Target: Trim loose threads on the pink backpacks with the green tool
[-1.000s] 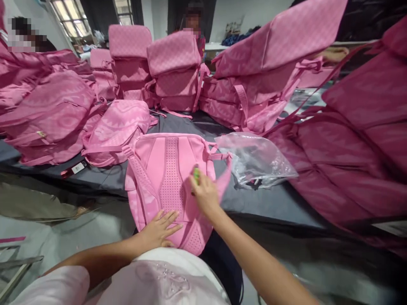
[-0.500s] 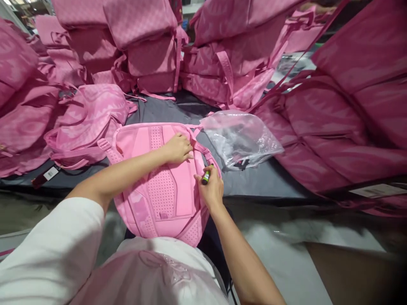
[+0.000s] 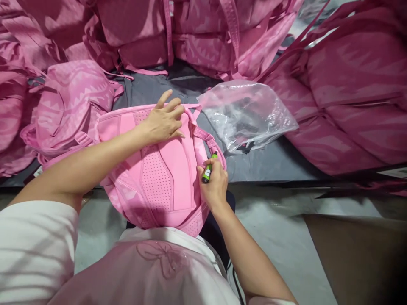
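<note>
A pink backpack (image 3: pixel 181 173) lies back panel up at the table's front edge, its lower end against my body. Across its upper part rests my left hand (image 3: pixel 165 120), open, with fingers spread over the panel near the top edge. My right hand (image 3: pixel 214 182) is closed around a green marker (image 3: pixel 210 169) with black ends, beside the shoulder strap on the backpack's right side. Whether those fingers also touch the strap, I cannot tell. A clear plastic bag (image 3: pixel 248 116) with something dark in it lies just beyond, to the right.
Another pink backpack (image 3: pixel 73 97) lies to the left. Stacked pink backpacks line the back of the dark-covered table (image 3: pixel 254 169), and a large pile (image 3: pixel 356 97) stands at the right. A brown cardboard sheet (image 3: pixel 356 258) is on the floor at lower right.
My left hand has lifted and spread its fingers, shifting toward the backpack's top edge. The marker stays in my right hand. The view has tilted down.
</note>
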Action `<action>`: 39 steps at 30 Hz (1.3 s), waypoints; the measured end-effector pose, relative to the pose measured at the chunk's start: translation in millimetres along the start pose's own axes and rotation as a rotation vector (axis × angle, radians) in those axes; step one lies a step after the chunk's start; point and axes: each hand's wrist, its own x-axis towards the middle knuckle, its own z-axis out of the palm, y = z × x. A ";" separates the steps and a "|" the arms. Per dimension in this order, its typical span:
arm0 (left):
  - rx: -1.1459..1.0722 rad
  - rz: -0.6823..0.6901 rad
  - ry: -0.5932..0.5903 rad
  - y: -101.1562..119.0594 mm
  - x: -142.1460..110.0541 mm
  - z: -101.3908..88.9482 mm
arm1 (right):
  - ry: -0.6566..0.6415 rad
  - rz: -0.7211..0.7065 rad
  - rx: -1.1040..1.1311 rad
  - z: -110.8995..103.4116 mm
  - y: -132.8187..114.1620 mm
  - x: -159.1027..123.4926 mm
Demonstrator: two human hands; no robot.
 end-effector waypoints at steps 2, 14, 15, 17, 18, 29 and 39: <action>-0.004 0.043 -0.029 12.4 -1.4 8.3 | -0.002 -0.006 -0.013 0.7 0.0 -0.6; -0.109 0.031 -0.046 12.9 -8.2 18.2 | -0.148 0.068 -0.101 -17.1 0.7 2.9; -0.110 0.048 -0.055 25.7 -12.9 19.5 | -0.131 0.046 -0.102 -19.5 0.1 3.5; -0.087 0.058 -0.031 45.5 -25.2 17.7 | -0.056 -0.021 -0.092 -22.6 0.0 1.9; -0.068 0.043 -0.001 49.1 -33.3 14.7 | -0.018 -0.063 -0.084 -22.7 1.8 0.4; 0.153 -1.383 0.021 -81.0 -270.9 -0.9 | -0.032 -0.322 -0.228 18.8 37.6 22.9; -0.110 -1.132 -0.152 -97.1 -213.2 38.5 | 0.092 -0.388 -0.375 22.4 18.8 16.2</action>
